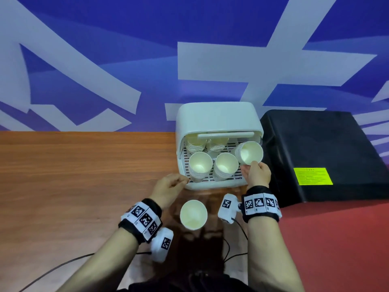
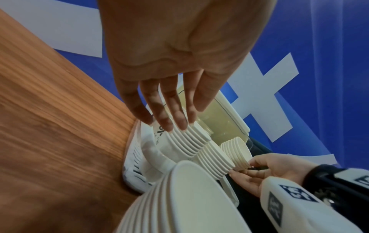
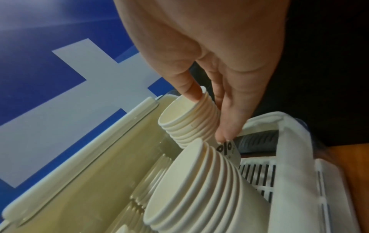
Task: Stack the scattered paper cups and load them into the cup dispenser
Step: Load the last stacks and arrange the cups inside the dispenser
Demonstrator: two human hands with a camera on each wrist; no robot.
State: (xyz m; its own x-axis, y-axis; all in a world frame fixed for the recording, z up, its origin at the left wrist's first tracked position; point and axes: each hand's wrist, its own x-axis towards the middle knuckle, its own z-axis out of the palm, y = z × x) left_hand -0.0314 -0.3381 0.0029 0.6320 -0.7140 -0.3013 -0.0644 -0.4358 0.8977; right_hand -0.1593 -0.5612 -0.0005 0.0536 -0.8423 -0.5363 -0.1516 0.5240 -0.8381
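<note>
A white cup dispenser box (image 1: 219, 121) stands open on the wooden table, with several stacks of white paper cups on its slatted tray (image 1: 235, 175). My right hand (image 1: 250, 165) pinches the rim of the right-hand stack (image 1: 249, 152), which is tilted. In the right wrist view the thumb is inside the top cup (image 3: 179, 113) and the fingers (image 3: 225, 129) are outside it. My left hand (image 1: 183, 181) is at the box's front left corner. Its straight fingers (image 2: 167, 119) reach the rims of the front left stack (image 2: 185, 141). Another stack (image 1: 193, 214) stands on the table between my wrists.
A black machine (image 1: 315, 148) with a yellow label (image 1: 313, 175) stands right beside the dispenser. A red surface (image 1: 336, 239) lies in front of it. The wooden table (image 1: 73, 175) stretches left, and a blue and white wall stands behind. Cables (image 1: 63, 266) trail from my wrists.
</note>
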